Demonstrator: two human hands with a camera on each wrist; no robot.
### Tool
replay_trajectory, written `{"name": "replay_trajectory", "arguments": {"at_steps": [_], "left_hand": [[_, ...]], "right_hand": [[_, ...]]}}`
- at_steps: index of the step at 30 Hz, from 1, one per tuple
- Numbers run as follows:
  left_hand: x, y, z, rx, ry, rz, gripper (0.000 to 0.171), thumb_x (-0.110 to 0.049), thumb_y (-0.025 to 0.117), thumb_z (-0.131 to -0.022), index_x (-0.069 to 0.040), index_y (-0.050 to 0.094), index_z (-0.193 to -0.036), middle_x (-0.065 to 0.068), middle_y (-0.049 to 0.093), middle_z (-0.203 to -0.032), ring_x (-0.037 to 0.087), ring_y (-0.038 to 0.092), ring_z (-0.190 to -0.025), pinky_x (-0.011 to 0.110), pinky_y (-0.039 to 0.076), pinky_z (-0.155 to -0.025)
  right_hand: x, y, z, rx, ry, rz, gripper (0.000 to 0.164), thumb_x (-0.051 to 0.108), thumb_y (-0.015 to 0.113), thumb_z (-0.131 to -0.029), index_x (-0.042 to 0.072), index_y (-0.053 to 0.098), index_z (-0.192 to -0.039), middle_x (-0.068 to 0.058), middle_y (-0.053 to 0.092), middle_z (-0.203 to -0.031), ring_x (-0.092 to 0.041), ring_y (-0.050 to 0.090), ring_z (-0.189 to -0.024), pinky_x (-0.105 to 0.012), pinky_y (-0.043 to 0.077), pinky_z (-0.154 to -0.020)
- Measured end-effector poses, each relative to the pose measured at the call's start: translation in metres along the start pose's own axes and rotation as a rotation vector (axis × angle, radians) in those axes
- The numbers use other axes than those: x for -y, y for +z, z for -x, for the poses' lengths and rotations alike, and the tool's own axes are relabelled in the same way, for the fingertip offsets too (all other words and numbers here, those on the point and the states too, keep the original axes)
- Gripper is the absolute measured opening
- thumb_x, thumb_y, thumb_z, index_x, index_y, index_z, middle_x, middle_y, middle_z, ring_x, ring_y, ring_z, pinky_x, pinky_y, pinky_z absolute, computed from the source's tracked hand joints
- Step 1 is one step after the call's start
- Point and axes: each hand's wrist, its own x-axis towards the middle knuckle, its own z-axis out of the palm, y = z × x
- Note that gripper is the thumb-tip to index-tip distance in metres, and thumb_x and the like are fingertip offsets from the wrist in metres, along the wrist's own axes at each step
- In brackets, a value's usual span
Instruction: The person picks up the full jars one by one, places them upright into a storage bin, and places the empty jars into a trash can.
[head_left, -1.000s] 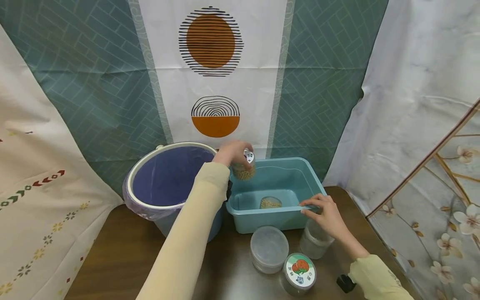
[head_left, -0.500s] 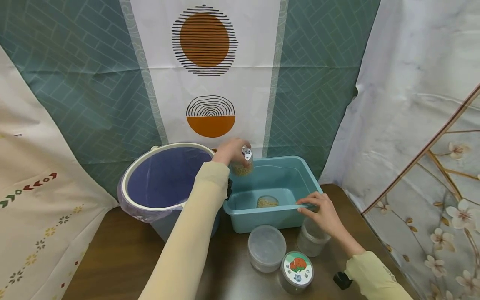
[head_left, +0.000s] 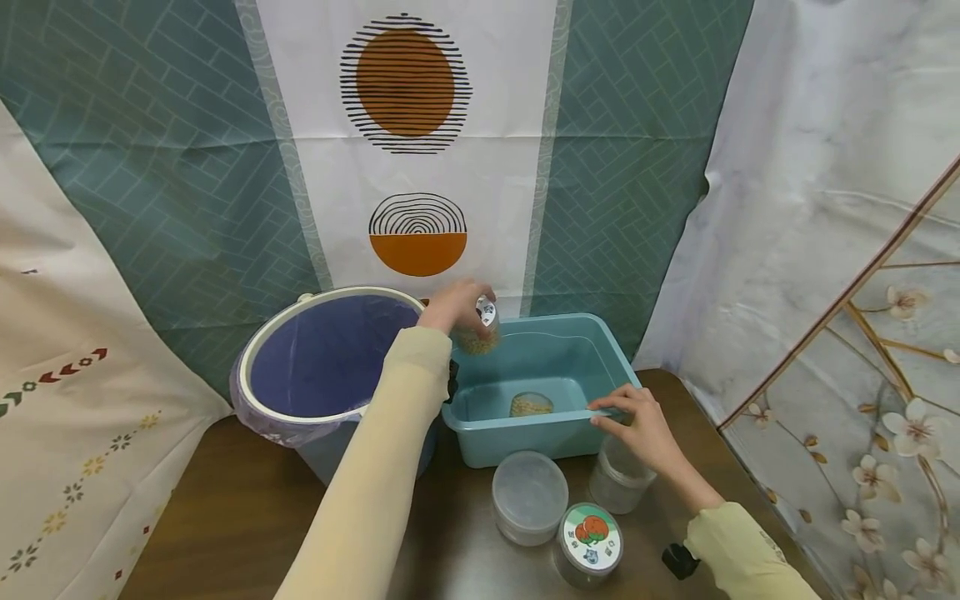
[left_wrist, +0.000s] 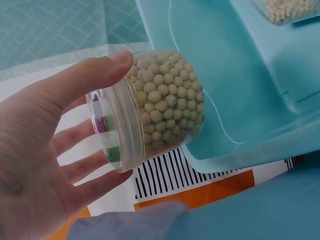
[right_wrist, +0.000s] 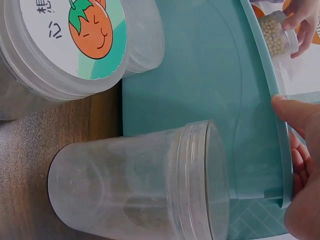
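My left hand [head_left: 456,307] grips a clear lidded jar [left_wrist: 167,102] full of round pale beans, its thumb and fingers around the lid end. The jar is held above the back left corner of a teal plastic bin [head_left: 517,430]. Inside that bin lies a second clear container of pale beans [head_left: 531,405]. With thumb and fingers, my right hand [head_left: 637,421] pinches the bin's front rim near its right corner. Just below this hand stands a clear jar [right_wrist: 135,185], which looks to have nothing inside.
Left of the bin is a blue bucket [head_left: 318,450] with a pale rim and purple liner. In front of the bin are a frosted-lid tub [head_left: 529,492] and a jar with a tomato-like picture on its lid [head_left: 591,537]. Patterned cloths [head_left: 622,167] hang around the brown table [head_left: 225,517].
The head view has turned slightly, so everything sits a little farther left in it. Both hands keep their holds, and the jar stays over the bin's back left corner.
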Motion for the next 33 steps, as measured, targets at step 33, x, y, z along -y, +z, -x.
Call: {"name": "replay_trajectory", "arguments": {"at_steps": [33], "left_hand": [[-0.001, -0.007, 0.012, 0.076, 0.053, 0.046, 0.079, -0.029, 0.08, -0.082, -0.022, 0.041, -0.151, 0.011, 0.035, -0.158, 0.031, 0.038, -0.142, 0.052, 0.037, -0.115]], "right_hand": [[0.001, 0.003, 0.003, -0.036, -0.018, 0.015, 0.02, 0.012, 0.081, -0.08, 0.016, 0.078, -0.099, 0.001, 0.062, -0.094, -0.018, 0.042, -0.086, -0.033, 0.026, -0.077]]}}
